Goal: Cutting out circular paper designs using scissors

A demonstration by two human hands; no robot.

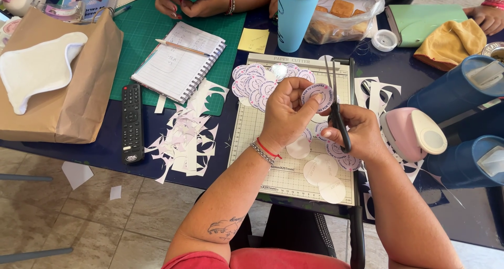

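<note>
The left hand [287, 113] pinched one round printed sticker [321, 94] between thumb and fingers, above the paper cutter [262, 143]. The right hand [353, 131] was closed through the handles of one pair of scissors [334, 103], blades up beside the sticker. Two heaps of cut circles lay on the cutter — a printed pile [257, 82] near its top, about four blank discs [320, 170] lower down. A clear bag [362, 9] held biscuits; one blue cup [295, 12] stood beside it.
</note>
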